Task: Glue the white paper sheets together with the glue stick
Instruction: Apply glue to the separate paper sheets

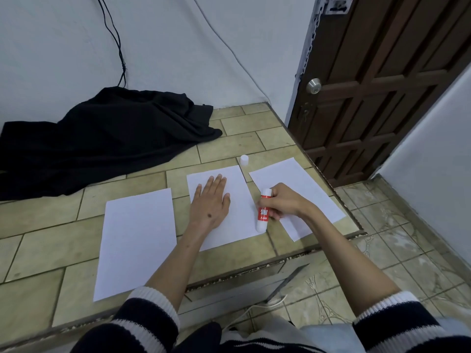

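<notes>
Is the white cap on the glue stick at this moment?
No, the white cap stands alone on the tiled surface beyond the sheets, apart from the glue stick held in the right hand.

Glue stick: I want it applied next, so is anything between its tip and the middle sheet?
Nothing visible. The right hand holds the glue stick, its lower end at the middle sheet's right edge.
</notes>
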